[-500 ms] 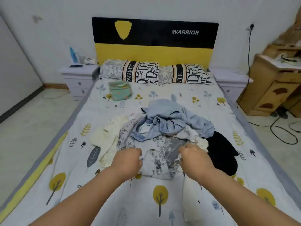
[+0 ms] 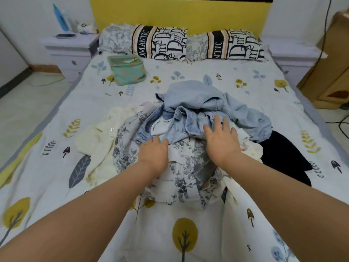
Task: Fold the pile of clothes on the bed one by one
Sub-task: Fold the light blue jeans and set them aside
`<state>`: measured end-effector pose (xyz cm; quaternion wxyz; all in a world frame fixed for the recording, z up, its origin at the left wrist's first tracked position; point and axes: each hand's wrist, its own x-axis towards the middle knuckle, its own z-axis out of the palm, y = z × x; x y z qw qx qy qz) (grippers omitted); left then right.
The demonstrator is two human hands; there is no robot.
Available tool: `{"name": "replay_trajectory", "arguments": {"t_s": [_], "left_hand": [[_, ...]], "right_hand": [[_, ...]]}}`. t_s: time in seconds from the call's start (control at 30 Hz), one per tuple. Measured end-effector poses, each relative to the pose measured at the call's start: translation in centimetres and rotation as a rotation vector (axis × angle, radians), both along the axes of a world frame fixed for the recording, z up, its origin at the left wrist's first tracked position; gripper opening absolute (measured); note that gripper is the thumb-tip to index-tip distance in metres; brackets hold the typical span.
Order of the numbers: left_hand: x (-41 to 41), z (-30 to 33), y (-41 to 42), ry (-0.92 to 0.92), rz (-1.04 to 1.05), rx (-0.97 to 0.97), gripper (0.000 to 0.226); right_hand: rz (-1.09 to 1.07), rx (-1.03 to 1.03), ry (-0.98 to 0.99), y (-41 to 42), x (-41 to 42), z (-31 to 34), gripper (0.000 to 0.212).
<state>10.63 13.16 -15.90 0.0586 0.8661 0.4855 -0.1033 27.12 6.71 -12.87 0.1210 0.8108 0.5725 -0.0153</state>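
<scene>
Both hands have left the grey floral cloth (image 2: pixel 188 167) and reached up to the crumpled pale-blue denim garment (image 2: pixel 204 110) topping the pile at frame centre. Right hand (image 2: pixel 222 140) lies spread on it; left hand (image 2: pixel 154 152) fingertips tuck underneath, likely to lift it first.

Messy unfolded pile (image 2: pixel 188 140) mid-bed (image 2: pixel 188 76): crumpled light-blue denim (image 2: pixel 200 106) on top, grey floral piece (image 2: pixel 187 173) underneath, cream top (image 2: pixel 98 140) spilling left, black garment (image 2: pixel 283 156) at right.
</scene>
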Motion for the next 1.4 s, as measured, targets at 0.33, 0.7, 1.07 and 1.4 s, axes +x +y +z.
{"name": "replay_trajectory", "arguments": {"t_s": [0.33,0.7,1.07,1.4], "left_hand": [[0.9,-7.8,3.9,-0.07,-0.055,0.045,0.058],[-0.7,-0.3,-0.4,-0.607,-0.026,0.042,0.018],[-7.6,15.8,-7.3,-0.683,0.127,0.199,0.021],[-12.4,30.3,-13.3,-1.033,0.016,0.393,0.024]], "right_hand": [[0.003,0.009,0.023,3.9,2.5,-5.6,0.032],[-0.035,0.132,0.165,-2.6,2.7,-2.9,0.027],[-0.175,0.642,0.406,-13.1,1.0,12.9,0.028],[-0.172,0.937,0.515,-19.8,-2.8,29.1,0.016]]}}
